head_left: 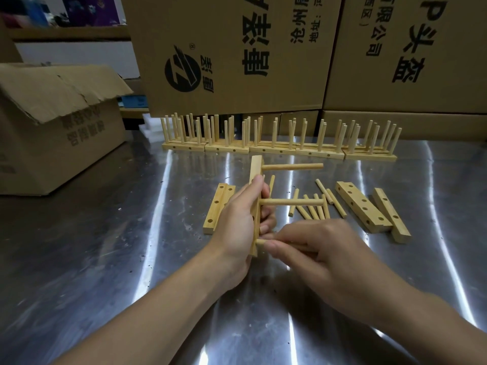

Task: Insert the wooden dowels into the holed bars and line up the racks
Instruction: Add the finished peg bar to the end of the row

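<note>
My left hand (pixel 238 222) grips a holed wooden bar (pixel 256 169) that stands on end above the steel table. Two dowels stick out of it to the right, an upper dowel (pixel 292 167) and a middle dowel (pixel 291 202). My right hand (pixel 313 251) pinches a third dowel (pixel 261 242) whose tip sits at the bar's lowest hole. Loose dowels (pixel 313 206) lie just beyond my right hand. Finished racks (pixel 279 139) stand in a row at the back of the table.
Spare holed bars lie on the steel table (pixel 105 246): a pair on the left (pixel 217 206) and two on the right (pixel 362 206). Large cardboard boxes (pixel 237 54) rise behind the racks. An open carton (pixel 52 122) sits at the left.
</note>
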`<action>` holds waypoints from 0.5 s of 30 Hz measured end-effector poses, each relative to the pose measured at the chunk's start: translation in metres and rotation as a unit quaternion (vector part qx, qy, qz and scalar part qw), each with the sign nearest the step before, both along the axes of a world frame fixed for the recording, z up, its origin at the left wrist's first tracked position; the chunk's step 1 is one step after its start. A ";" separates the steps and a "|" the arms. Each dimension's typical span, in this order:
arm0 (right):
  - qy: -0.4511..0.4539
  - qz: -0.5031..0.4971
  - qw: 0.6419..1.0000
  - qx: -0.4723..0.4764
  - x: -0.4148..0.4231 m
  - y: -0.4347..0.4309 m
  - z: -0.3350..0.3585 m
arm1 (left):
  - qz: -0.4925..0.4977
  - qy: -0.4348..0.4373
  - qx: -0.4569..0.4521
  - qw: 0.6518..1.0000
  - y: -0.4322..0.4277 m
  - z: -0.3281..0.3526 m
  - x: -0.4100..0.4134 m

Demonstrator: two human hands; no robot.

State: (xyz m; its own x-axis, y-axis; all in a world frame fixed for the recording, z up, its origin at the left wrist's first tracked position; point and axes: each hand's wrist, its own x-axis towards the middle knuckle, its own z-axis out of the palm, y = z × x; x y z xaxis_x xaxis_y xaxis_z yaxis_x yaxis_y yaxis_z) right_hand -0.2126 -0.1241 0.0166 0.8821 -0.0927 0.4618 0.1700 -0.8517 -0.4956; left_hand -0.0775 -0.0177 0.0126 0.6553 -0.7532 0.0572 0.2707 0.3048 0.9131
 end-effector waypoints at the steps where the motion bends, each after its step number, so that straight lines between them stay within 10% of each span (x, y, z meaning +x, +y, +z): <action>1: 0.006 0.003 1.000 0.022 0.000 0.002 -0.001 | 0.006 -0.010 -0.001 1.000 0.000 0.000 -0.001; 4: 0.077 -0.007 0.985 0.152 0.000 0.006 -0.002 | 0.038 -0.070 0.001 0.997 0.001 -0.001 -0.005; 8: 0.196 -0.013 0.877 0.439 0.002 0.011 0.003 | 0.065 -0.145 0.009 0.987 0.003 0.000 -0.012; 15: 0.251 0.023 0.851 0.460 0.003 0.004 0.014 | 0.072 -0.196 -0.002 0.978 0.003 0.002 -0.010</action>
State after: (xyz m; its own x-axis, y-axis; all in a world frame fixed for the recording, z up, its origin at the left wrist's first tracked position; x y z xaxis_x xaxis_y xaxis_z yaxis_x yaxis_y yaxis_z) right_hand -0.2095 -0.1201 0.0305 0.9592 -0.1715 -0.2250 -0.2383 -0.0612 -0.9693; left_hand -0.0873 -0.0150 0.0147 0.6815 -0.6543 0.3279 -0.1461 0.3174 0.9370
